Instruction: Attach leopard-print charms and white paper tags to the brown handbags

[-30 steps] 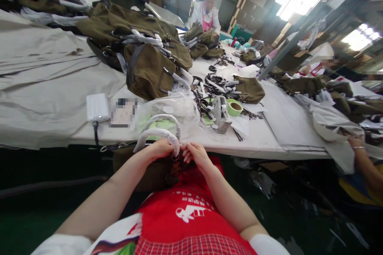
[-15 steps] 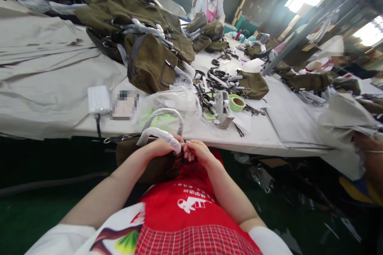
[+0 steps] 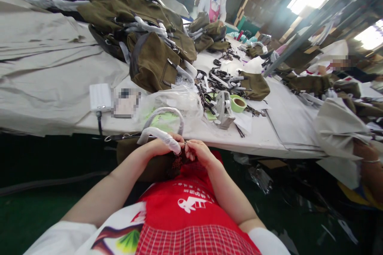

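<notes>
An olive handbag (image 3: pixel 127 151) with dark trim rests between my body and the table's front edge. Its two handles are wrapped in white film, and the nearer handle (image 3: pixel 157 133) arches over my left hand (image 3: pixel 172 143). My right hand (image 3: pixel 197 152) meets the left at the bag's right end, thumbs and fingertips pinched together. Whatever small part lies between the fingertips is too small and covered to make out. A dark reddish tag or chain (image 3: pixel 177 162) hangs just under the handle's end. A metal clip (image 3: pixel 107 138) sticks out at the bag's left end.
On the table are a tape dispenser (image 3: pixel 224 111), a green tape roll (image 3: pixel 238 103), clear plastic bags (image 3: pixel 176 99), a white power bank (image 3: pixel 100 97) with cable, straps (image 3: pixel 220 77) and piled olive bags (image 3: pixel 154 61). Another person (image 3: pixel 214 6) stands behind; someone's hand (image 3: pixel 366 151) holds grey sheeting at right.
My hands stay pinched at the same end of the bag, with only slight finger movement. The view has shifted slightly. At right, the co-worker's grey sheeting has moved a little.
</notes>
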Demonstrator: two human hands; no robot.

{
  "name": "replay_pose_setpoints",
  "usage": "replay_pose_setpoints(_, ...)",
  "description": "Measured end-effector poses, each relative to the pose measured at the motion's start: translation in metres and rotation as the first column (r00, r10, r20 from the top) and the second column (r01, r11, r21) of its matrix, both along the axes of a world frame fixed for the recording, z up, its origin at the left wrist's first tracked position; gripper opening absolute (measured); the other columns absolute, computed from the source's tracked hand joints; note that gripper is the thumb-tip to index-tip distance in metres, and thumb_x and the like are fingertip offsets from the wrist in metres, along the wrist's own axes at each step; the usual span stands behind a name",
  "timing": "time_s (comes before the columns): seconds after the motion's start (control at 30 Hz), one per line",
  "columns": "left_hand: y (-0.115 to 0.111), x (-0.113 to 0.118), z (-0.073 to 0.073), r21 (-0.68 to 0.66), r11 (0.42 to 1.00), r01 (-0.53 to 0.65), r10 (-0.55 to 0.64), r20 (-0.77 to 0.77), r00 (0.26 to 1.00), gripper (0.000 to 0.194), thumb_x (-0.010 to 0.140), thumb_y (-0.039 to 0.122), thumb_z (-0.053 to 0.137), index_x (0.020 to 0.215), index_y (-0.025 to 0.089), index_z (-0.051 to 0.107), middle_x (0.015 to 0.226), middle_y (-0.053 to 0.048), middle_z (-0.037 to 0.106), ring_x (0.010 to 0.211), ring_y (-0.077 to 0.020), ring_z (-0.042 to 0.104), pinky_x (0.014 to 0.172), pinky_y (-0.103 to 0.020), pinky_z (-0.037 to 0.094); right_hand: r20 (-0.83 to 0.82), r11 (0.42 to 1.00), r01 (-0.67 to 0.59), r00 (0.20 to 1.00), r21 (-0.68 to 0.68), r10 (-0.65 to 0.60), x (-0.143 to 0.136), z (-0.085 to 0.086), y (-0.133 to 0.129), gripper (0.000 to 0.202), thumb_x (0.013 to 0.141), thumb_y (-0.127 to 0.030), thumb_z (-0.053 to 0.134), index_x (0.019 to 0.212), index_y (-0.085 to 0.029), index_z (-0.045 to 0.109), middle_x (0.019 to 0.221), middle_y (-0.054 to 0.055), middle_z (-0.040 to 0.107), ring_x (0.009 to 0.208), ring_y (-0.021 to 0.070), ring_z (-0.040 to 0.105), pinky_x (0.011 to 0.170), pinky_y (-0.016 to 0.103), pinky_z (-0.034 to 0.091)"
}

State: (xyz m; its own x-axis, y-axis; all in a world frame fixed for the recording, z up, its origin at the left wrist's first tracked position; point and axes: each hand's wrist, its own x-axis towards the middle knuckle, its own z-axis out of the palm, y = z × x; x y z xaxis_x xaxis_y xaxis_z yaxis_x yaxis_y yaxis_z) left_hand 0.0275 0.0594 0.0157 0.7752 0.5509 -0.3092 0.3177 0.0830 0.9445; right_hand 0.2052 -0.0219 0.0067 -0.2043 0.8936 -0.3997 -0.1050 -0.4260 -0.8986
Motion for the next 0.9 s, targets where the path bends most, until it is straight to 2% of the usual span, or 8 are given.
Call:
replay_pose_setpoints(0.27, -0.002, 0.0, -0.003, 0.007, 1.0, -0.026, 0.026, -0.008, 1.0, 0.027, 0.068, 0.043, 0.066, 0.069, 0.016, 0.063, 0.064, -0.003, 0.063, 0.057, -0.0149, 0.051, 0.051, -0.024, 0.035, 0.076, 0.999, -0.03, 0.997, 0.021, 0.028, -0.003, 0.002, 0.0, 0.038, 0.081, -0.048, 0.056, 0.061, -0.016, 0.056, 0.045, -0.002, 0.057, 0.033, 0.0066, 0.042, 0.036, 0.018, 0.029)
replay_pose_setpoints(0.43, -0.009, 0.002, 0.0, 0.077, 0.983, -0.167, 0.168, -0.012, 0.986, 0.027, 0.072, 0.043, 0.061, 0.063, 0.018, 0.057, 0.056, 0.0, 0.056, 0.052, -0.0136, 0.046, 0.048, -0.024, 0.032, 0.112, 0.998, 0.007, 0.994, 0.063, -0.014, -0.008, 0.0, 0.002, 0.042, 0.079, -0.056, 0.057, 0.063, -0.016, 0.056, 0.045, -0.003, 0.056, 0.032, 0.0058, 0.04, 0.035, 0.018, 0.027)
replay_pose_setpoints(0.57, -0.018, 0.004, 0.0, 0.111, 0.967, -0.232, 0.23, 0.029, 0.973, 0.03, 0.074, 0.047, 0.056, 0.063, 0.019, 0.056, 0.056, 0.0, 0.056, 0.052, -0.0133, 0.046, 0.049, -0.024, 0.033, 0.129, 0.996, 0.053, 0.99, 0.077, -0.063, -0.016, -0.004, 0.003, 0.045, 0.081, -0.059, 0.053, 0.064, -0.017, 0.056, 0.045, -0.004, 0.056, 0.032, 0.0057, 0.04, 0.035, 0.019, 0.027)
replay_pose_setpoints(0.73, -0.02, 0.006, -0.007, 0.075, 0.956, -0.283, 0.278, 0.08, 0.957, 0.033, 0.069, 0.05, 0.058, 0.06, 0.019, 0.054, 0.053, 0.001, 0.055, 0.05, -0.0125, 0.045, 0.048, -0.024, 0.033, 0.181, 0.993, 0.071, 0.979, 0.097, -0.088, -0.021, -0.009, 0.005, 0.046, 0.088, -0.054, 0.049, 0.062, -0.017, 0.054, 0.043, -0.005, 0.052, 0.03, 0.0056, 0.036, 0.034, 0.019, 0.025)
replay_pose_setpoints(0.9, -0.018, 0.008, -0.011, 0.079, 0.941, -0.329, 0.324, 0.07, 0.943, 0.031, 0.066, 0.049, 0.059, 0.059, 0.02, 0.054, 0.05, 0.002, 0.053, 0.048, -0.0123, 0.044, 0.047, -0.024, 0.033, 0.242, 0.992, -0.001, 0.97, 0.125, -0.029, -0.022, -0.004, 0.005, 0.044, 0.094, -0.047, 0.044, 0.063, -0.017, 0.054, 0.046, -0.004, 0.053, 0.034, 0.0063, 0.038, 0.037, 0.019, 0.028)
